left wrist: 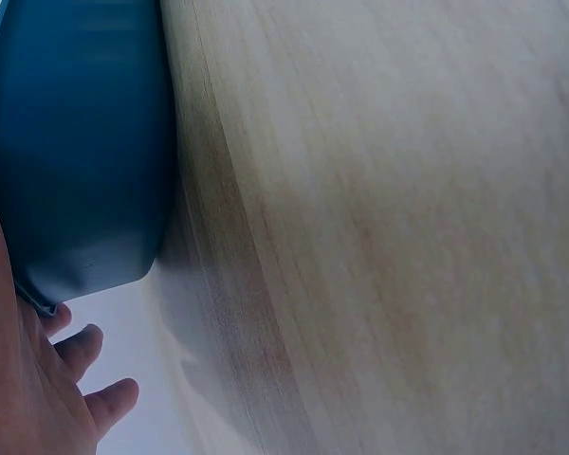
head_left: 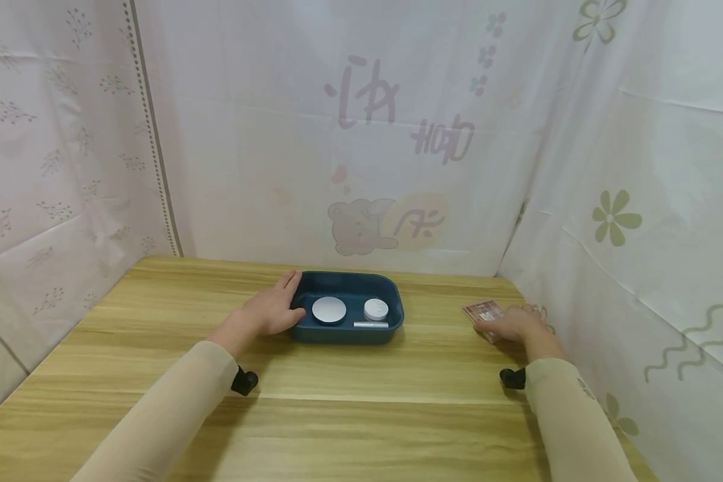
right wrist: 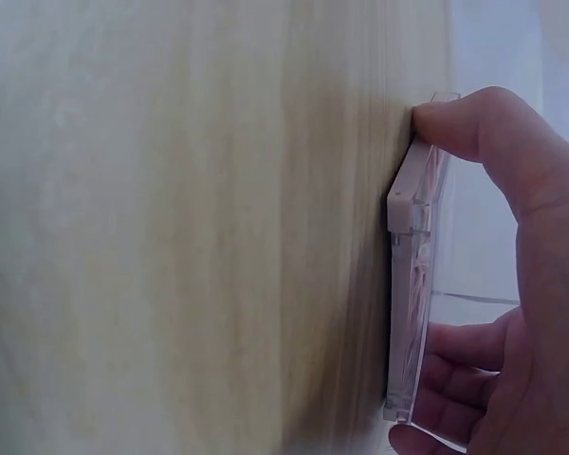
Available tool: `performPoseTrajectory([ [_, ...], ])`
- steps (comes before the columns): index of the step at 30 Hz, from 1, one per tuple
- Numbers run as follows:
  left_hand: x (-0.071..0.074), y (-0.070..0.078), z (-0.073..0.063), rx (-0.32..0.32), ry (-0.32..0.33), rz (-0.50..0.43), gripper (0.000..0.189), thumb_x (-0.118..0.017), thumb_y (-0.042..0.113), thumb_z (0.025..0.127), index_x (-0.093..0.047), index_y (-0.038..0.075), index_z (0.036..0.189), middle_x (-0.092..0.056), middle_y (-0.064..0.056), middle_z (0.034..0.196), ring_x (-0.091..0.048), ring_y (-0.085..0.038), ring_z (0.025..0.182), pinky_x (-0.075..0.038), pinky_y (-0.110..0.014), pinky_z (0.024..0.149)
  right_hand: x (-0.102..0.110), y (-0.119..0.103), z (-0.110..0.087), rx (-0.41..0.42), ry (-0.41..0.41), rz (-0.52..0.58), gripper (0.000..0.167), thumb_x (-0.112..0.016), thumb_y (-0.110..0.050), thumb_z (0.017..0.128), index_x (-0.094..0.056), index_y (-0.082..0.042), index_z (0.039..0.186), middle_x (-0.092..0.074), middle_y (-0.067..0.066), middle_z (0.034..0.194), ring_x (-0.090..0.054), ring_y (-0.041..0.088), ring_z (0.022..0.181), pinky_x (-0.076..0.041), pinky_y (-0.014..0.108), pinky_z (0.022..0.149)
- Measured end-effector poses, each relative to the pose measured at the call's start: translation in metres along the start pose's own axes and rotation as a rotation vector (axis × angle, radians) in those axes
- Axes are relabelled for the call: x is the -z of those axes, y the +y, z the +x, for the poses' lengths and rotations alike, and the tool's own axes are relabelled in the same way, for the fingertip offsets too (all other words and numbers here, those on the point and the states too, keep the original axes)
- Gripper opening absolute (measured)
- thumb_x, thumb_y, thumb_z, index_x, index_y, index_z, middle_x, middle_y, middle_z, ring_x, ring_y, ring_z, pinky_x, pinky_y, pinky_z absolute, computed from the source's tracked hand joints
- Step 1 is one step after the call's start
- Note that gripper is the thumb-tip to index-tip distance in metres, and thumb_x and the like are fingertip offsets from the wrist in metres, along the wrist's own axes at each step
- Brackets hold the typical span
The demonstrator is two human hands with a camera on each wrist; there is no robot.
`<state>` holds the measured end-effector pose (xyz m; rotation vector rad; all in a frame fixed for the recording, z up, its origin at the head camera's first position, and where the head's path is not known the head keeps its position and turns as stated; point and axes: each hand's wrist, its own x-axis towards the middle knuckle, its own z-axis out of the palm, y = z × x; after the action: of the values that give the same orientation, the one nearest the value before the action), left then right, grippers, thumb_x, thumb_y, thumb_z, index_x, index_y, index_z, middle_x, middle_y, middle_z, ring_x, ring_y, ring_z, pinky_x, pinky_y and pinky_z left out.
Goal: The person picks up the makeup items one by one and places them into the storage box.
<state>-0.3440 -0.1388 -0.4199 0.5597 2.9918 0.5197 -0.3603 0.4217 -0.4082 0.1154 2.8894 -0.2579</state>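
My left hand [head_left: 270,309] holds the left end of a dark blue plastic bin [head_left: 343,335], its thumb over the rim and its other fingers by the back left corner. In the left wrist view, fingertips [left wrist: 112,405] show past the blue wall. The bin contains a white round disc-like case [head_left: 329,310], a smaller white round case [head_left: 376,308] and a thin silvery tube [head_left: 370,325]. Farther right, my right hand [head_left: 514,324] grips a flat makeup palette [head_left: 480,310] with a grid of pans. Its clear lid and pale base [right wrist: 412,237] show between thumb and fingers, close to the tabletop.
A wood-grain table [head_left: 349,415] lies under everything. White patterned cloth [head_left: 265,134] hangs behind it and along both sides; the right cloth [head_left: 651,268] stands close to my right hand. Each wrist bears a small black mount [head_left: 245,382].
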Motion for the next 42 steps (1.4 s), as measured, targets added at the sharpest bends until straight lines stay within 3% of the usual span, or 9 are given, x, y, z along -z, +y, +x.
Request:
performPoseTrajectory([
  [12,-0.001,0.0,0.0,0.009,-0.001,-0.002,0.09,-0.052,0.041,0.108,-0.006,0.006,0.178,-0.009,-0.018,0.186,-0.034,-0.044,0.165,-0.035,-0.063,0.13,-0.001,0.0,-0.002,-0.018,0.027,0.021,0.118,-0.066,-0.079,0.091,-0.047,0.023,0.148,-0.04,0.054,0.148,-0.041,0.07,0.136,-0.041,0.087,0.102],
  [19,-0.001,-0.001,0.0,0.004,0.002,-0.007,0.09,-0.053,0.04,0.108,-0.007,0.005,0.177,-0.008,-0.019,0.186,-0.034,-0.044,0.165,-0.036,-0.063,0.13,-0.002,0.002,0.004,0.041,0.1,-0.031,0.113,-0.066,-0.08,0.09,-0.058,0.022,0.138,-0.057,0.045,0.139,-0.049,0.061,0.128,-0.03,0.079,0.114],
  [24,-0.001,-0.001,0.001,0.001,0.006,-0.008,0.09,-0.053,0.04,0.108,-0.009,0.004,0.177,-0.01,-0.02,0.185,-0.035,-0.044,0.165,-0.037,-0.063,0.13,-0.003,-0.001,0.008,0.038,0.102,-0.029,0.118,-0.065,-0.085,0.087,-0.057,0.019,0.143,-0.054,0.045,0.143,-0.048,0.061,0.127,-0.03,0.081,0.11],
  [34,0.0,0.0,0.001,-0.001,0.001,-0.004,0.09,-0.053,0.041,0.108,-0.007,0.004,0.177,-0.009,-0.019,0.185,-0.034,-0.044,0.165,-0.036,-0.062,0.13,0.004,-0.022,0.008,0.105,0.134,-0.032,0.109,-0.066,-0.08,0.091,-0.061,0.019,0.137,-0.057,0.044,0.141,-0.051,0.059,0.128,-0.043,0.076,0.108],
  [42,-0.001,-0.002,0.002,-0.003,0.003,0.002,0.091,-0.054,0.041,0.108,-0.008,0.004,0.177,-0.01,-0.019,0.185,-0.037,-0.044,0.164,-0.038,-0.062,0.129,0.01,-0.042,0.011,0.173,0.157,-0.05,0.103,-0.063,-0.079,0.092,-0.062,0.012,0.141,-0.061,0.036,0.142,-0.054,0.054,0.129,-0.043,0.074,0.11],
])
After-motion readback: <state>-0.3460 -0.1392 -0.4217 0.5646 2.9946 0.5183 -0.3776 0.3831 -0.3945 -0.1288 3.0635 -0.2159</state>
